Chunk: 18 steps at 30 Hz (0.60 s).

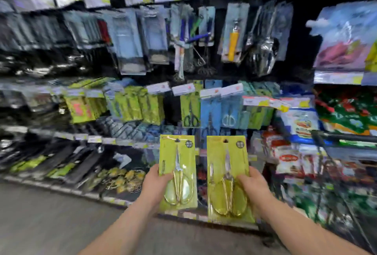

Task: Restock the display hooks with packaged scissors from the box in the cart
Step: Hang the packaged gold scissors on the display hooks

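I hold two packaged scissors upright in front of the display, one in each hand. My left hand grips the lower left edge of a yellow-green card pack of gold-handled scissors. My right hand grips the lower right edge of a second, similar pack. Both packs show hang holes at the top. Behind them, the middle row of display hooks carries green and blue scissors packs. The box is not in view.
The whole view is motion-blurred. Kitchen tools hang on the upper hooks. A cart filled with packaged goods stands at the right. Dark trays and packs lie on the low shelf at the left, with grey floor below.
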Each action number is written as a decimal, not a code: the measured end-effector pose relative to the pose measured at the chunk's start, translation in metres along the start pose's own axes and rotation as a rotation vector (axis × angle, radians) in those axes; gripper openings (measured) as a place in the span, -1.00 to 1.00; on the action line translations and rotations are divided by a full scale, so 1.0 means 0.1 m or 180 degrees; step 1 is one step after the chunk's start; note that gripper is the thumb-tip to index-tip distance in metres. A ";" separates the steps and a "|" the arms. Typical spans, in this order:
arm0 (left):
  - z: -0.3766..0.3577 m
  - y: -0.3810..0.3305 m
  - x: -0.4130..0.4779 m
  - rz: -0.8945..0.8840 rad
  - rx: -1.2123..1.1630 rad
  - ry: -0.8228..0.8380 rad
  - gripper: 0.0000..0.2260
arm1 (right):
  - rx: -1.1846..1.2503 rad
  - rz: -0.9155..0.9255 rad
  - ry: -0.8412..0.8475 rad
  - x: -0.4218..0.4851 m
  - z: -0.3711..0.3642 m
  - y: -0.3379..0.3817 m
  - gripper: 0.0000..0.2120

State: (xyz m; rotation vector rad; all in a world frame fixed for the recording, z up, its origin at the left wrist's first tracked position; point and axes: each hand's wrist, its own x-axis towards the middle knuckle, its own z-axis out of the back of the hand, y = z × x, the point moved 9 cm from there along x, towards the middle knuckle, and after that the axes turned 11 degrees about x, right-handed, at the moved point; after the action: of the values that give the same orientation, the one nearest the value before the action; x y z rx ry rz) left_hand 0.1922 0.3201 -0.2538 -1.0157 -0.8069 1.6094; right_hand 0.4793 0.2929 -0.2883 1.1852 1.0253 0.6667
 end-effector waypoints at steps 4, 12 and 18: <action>0.65 0.35 0.03 0.0198 -0.0319 -0.0284 -0.85 | -0.0287 0.0096 0.0456 -0.10 -0.81 0.10 -0.75; 1.25 0.69 0.31 0.0451 -0.0712 -0.0663 -0.81 | -0.0697 0.0246 0.0958 0.12 -1.80 0.25 -0.68; 1.66 0.69 0.84 0.0525 -0.0629 -0.0881 -0.74 | -0.0666 0.0174 0.1185 0.61 -2.59 0.31 -0.56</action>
State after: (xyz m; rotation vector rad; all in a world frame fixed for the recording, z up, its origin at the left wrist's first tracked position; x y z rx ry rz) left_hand 0.0041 0.3808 -0.2637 -1.0319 -1.1107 1.8665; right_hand 0.2734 0.4637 -0.2868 0.9270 1.2010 1.0389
